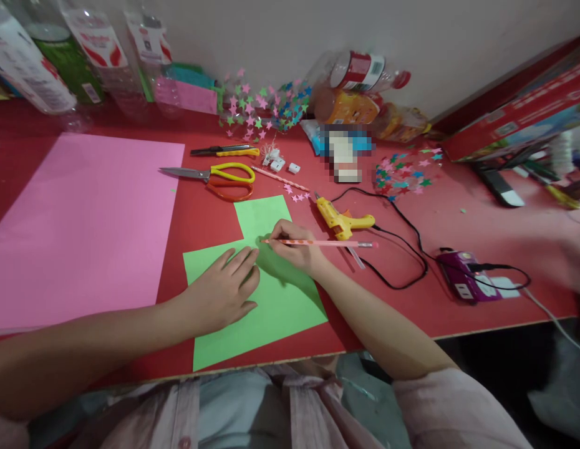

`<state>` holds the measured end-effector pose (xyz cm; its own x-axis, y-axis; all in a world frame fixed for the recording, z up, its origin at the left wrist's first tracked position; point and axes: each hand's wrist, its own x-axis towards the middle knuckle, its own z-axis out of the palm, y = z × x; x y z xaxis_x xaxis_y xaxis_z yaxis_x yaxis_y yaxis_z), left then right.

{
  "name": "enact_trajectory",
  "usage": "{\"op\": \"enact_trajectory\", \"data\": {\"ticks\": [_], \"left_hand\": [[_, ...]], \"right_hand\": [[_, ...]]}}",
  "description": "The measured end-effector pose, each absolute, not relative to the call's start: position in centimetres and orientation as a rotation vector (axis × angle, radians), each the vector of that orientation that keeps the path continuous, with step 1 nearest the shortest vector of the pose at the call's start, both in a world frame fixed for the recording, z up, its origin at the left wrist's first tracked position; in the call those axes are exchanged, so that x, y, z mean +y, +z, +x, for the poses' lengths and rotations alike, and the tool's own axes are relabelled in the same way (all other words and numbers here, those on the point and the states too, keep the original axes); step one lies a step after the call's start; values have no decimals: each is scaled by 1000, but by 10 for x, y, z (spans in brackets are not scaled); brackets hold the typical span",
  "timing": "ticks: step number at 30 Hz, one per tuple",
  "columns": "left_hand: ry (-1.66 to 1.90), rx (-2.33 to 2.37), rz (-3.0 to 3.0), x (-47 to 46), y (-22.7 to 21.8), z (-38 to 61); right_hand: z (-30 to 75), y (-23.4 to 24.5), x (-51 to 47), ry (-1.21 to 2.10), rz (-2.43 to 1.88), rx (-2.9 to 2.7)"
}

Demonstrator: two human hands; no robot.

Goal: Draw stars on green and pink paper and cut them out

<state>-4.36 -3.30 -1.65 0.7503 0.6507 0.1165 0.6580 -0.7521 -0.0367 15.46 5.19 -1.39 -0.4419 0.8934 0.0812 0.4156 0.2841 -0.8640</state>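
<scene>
A green sheet of paper [280, 312] lies near the front edge of the red table, with a narrower green part reaching up from its top. My left hand [227, 287] rests flat on the sheet's left half, fingers stretched out. In my right hand [292, 246] is a pink pencil [334, 244], gripped near its point. The pencil tip meets the green paper just right of my left fingertips, and its eraser end points right. Whether any line is drawn there is too faint to tell.
Beyond the sheet lie scissors [208, 176], a yellow cutter [229, 151] and a striped stick [280, 179]. Pink paper [93, 231] spreads at left. A yellow glue gun [339, 218] is cabled to a purple power strip [468, 277]. Bottles [98, 50] and paper stars [247, 106] line the back.
</scene>
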Motion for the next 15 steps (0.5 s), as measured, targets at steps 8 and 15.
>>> {"op": "enact_trajectory", "data": {"ticks": [8,15], "left_hand": [[-155,-1075,-2864,-34,-15,-43],[-157,-1081,-2861,-33,-13,-43]], "right_hand": [[154,-18,55,1022,-1187,-1962],[152,-19,54,1049,-1238,-1907]]}}
